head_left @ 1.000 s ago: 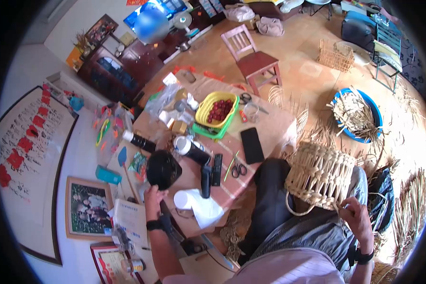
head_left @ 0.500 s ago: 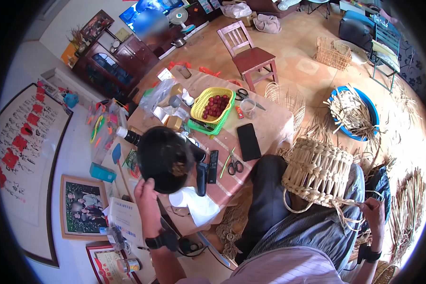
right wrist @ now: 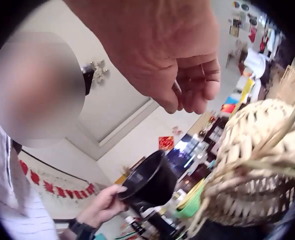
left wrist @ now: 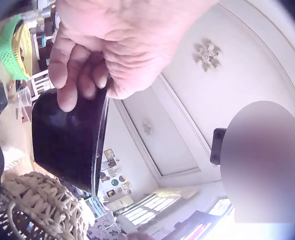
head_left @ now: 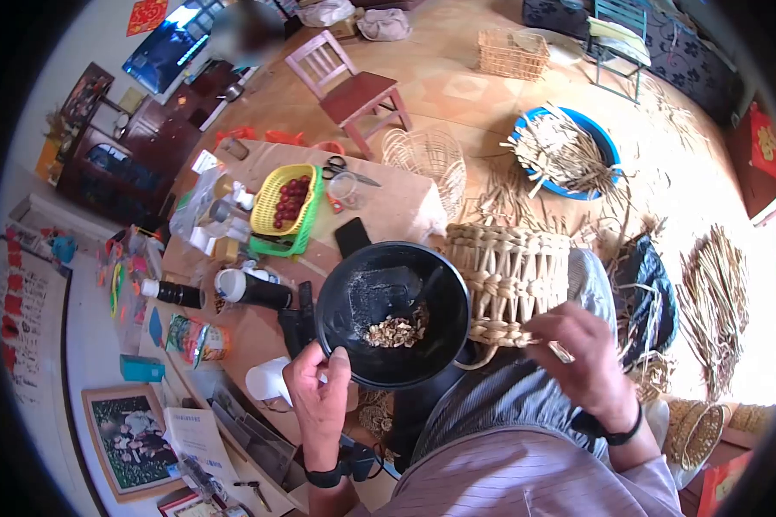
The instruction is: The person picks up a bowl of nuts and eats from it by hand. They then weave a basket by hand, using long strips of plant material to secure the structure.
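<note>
My left hand (head_left: 319,398) grips the near left rim of a black bowl (head_left: 336,302), thumb over the edge, the other fingers curled beneath it in the left wrist view. Pale broken pieces (head_left: 397,331) lie at the bottom of the bowl. A woven straw basket (head_left: 509,280) rests on the lap, right of the bowl. Above its lower right edge is my right hand (head_left: 582,362), blurred in the head view; in the right wrist view the hand (right wrist: 182,65) has bent fingers drawn toward the thumb, with no held item visible.
On the table (head_left: 259,168) stand a yellow basket (head_left: 267,200) of red fruit, scissors (head_left: 334,166), a phone (head_left: 351,236) and bottles. A blue tub (head_left: 610,155) of straw, a wooden chair (head_left: 359,96) and straw bundles (head_left: 716,302) are on the floor.
The left hand has lifted the black bowl from the table and brought it right, beside the straw basket. The right hand has let go of the straw strands at the basket's edge. The head view has turned right.
</note>
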`<state>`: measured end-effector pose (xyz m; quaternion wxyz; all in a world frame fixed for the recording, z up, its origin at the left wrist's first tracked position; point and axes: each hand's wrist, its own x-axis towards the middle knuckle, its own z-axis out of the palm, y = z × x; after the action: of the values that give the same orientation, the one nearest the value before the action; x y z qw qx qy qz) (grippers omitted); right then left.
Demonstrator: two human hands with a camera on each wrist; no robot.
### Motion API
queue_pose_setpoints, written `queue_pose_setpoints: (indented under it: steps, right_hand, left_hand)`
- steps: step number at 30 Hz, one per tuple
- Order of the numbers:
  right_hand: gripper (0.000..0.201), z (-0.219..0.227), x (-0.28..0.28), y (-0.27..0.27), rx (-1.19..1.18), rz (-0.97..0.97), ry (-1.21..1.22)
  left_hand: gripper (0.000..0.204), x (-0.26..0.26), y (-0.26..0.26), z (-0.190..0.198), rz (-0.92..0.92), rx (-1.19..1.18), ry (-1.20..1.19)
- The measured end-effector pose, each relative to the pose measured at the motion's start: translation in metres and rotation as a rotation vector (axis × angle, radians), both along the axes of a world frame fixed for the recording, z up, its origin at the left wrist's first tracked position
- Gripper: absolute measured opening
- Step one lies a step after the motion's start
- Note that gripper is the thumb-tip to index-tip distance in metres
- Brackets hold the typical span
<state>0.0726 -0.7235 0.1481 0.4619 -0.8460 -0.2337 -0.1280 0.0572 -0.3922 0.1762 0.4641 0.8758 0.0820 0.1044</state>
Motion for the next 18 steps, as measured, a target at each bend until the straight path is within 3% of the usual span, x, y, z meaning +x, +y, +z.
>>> queue_pose_setpoints:
  steps: [2, 3, 5, 8, 13, 18]
  right_hand:
    - [0.042, 0.018, 0.009, 0.017, -0.107, 0.071, -0.128]
    - [0.042, 0.020, 0.015, 0.021, -0.182, 0.052, -0.167]
    - [0.042, 0.012, 0.029, 0.029, -0.282, 0.008, -0.240]
    - [0.045, 0.010, 0.038, 0.025, -0.517, 0.068, -0.192]
    - [0.022, -0.002, 0.041, 0.023, -0.567, 0.137, -0.133]
    - [0.011, -0.006, 0.038, 0.022, -0.620, 0.201, -0.140]
  left_hand:
    - [0.016, -0.002, -0.013, -0.005, -0.064, 0.112, -0.028]
    - [0.017, -0.003, -0.017, -0.016, -0.069, 0.140, -0.128]
    - [0.017, -0.004, -0.025, -0.011, -0.114, 0.130, -0.096]
    - [0.018, -0.004, -0.035, -0.003, -0.133, 0.112, -0.058]
    - [0.017, -0.008, -0.039, -0.005, -0.191, 0.122, 0.019]
    - [0.013, -0.010, -0.054, -0.004, -0.218, 0.169, 0.006]
